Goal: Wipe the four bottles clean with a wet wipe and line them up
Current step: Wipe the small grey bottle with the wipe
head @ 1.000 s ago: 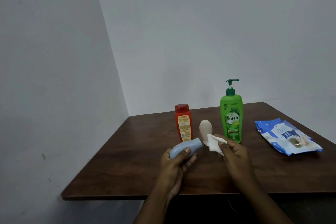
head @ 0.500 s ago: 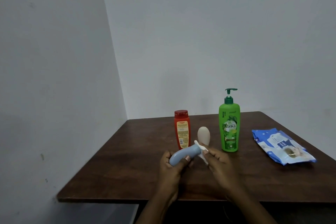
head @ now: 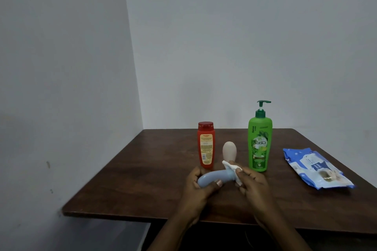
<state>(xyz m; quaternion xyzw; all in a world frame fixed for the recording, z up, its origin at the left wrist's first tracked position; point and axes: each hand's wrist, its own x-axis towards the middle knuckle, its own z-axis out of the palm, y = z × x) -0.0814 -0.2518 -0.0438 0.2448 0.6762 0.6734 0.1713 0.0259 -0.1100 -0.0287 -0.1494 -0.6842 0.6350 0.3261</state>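
My left hand (head: 201, 186) grips a small pale blue bottle (head: 213, 177), held on its side above the table. A white wet wipe (head: 232, 169) is pressed around the bottle's right end by my right hand (head: 253, 182). Behind them stand a red bottle (head: 206, 144), a small beige oval bottle (head: 229, 151) and a tall green pump bottle (head: 260, 140), all upright in a loose row.
The dark brown wooden table (head: 142, 179) sits in a corner between two pale walls. A blue pack of wet wipes (head: 315, 167) lies flat at the right. The table's front edge runs just under my wrists.
My right hand has brought the wipe from beside the blue bottle onto its right end. The camera has tilted up a little, so everything sits lower in view.
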